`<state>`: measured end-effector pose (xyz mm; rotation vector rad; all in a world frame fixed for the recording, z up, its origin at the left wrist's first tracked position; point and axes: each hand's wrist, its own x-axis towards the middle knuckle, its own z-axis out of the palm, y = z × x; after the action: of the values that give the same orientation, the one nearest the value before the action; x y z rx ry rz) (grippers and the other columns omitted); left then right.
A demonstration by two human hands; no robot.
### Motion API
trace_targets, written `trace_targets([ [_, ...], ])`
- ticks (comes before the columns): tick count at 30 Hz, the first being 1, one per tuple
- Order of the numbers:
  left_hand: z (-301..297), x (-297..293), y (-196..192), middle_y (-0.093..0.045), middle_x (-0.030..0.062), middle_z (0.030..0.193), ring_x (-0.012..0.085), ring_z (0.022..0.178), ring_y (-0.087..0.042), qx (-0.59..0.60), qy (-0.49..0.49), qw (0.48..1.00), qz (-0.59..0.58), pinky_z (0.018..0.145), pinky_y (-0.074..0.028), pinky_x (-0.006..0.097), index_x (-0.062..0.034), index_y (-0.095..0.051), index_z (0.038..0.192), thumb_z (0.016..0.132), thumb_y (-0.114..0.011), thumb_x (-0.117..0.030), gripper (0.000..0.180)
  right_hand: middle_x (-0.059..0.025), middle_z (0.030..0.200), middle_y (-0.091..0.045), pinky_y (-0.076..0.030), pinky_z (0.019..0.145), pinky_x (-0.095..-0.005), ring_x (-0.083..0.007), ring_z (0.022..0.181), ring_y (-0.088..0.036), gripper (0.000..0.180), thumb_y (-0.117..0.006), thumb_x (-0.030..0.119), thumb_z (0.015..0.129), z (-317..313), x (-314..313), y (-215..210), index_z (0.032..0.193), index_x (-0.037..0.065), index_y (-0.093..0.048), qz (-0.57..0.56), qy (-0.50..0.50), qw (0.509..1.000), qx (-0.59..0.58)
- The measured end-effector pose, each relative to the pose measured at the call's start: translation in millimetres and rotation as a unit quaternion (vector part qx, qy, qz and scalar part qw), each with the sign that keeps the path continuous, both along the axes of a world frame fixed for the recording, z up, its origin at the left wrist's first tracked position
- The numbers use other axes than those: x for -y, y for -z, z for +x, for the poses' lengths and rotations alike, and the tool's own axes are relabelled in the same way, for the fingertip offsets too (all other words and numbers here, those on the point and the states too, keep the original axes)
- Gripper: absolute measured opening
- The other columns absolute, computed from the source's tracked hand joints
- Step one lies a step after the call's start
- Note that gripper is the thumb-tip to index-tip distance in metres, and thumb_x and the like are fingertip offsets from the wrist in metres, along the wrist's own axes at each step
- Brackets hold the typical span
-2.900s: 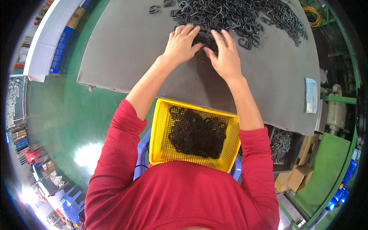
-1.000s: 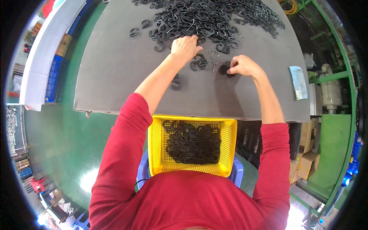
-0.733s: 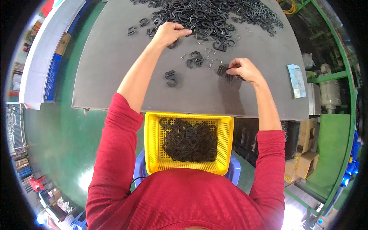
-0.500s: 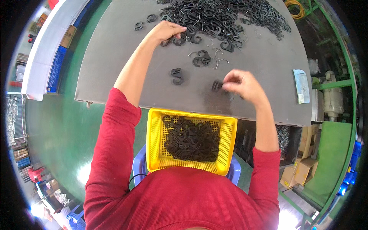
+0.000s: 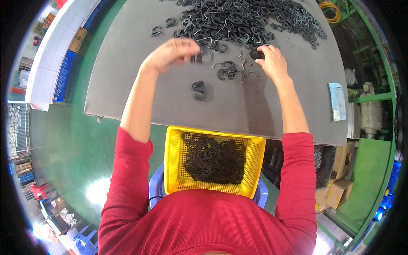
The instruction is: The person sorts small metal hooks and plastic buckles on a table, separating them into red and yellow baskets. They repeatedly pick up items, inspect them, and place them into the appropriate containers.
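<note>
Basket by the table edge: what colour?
The basket is bright yellow; the head view shows it best.

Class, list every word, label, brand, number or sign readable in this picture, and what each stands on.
None can be read.
Black hooks: no legible lettering.
Yellow basket: no lettering visible.
Light blue packet on the table: any print is too small.
Cardboard box: any marks are too small.

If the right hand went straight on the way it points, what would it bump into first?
The right hand has a dark piece right before it; beyond that, probably the pile of hooks, though the hand's height is hard to judge.
</note>
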<state>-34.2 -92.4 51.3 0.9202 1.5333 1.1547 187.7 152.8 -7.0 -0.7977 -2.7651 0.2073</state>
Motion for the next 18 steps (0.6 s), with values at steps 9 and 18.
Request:
trace_targets([
  [9,94.3,-27.1,50.3,-0.064,0.0089,0.096,0.0269,0.086,-0.061,-0.542,-0.053,0.814,0.203,0.078,-0.049,0.034,-0.0083,-0.065,0.099,0.081,-0.066,-0.022,0.023,-0.0042,0.088,-0.061,-0.048,0.067,-0.0246,-0.0141,0.076,-0.059,0.039,-0.068,0.017,0.082,22.9,-11.3,0.8,0.118,0.008,-0.056,-0.66,0.029,0.701,-0.27],
  [18,58.7,-13.7,28.5,-0.066,0.0058,0.077,0.0099,0.065,-0.062,-0.192,-0.173,0.96,0.106,0.058,-0.048,0.024,-0.0045,-0.055,0.109,0.089,-0.055,-0.01,0.02,-0.0052,0.094,-0.063,-0.05,0.07,-0.0294,-0.0153,0.083,-0.061,0.048,-0.075,0.035,0.072,-50.2,20.2,-12.8,0.107,0.007,-0.058,-0.444,-0.032,0.894,-0.055],
])
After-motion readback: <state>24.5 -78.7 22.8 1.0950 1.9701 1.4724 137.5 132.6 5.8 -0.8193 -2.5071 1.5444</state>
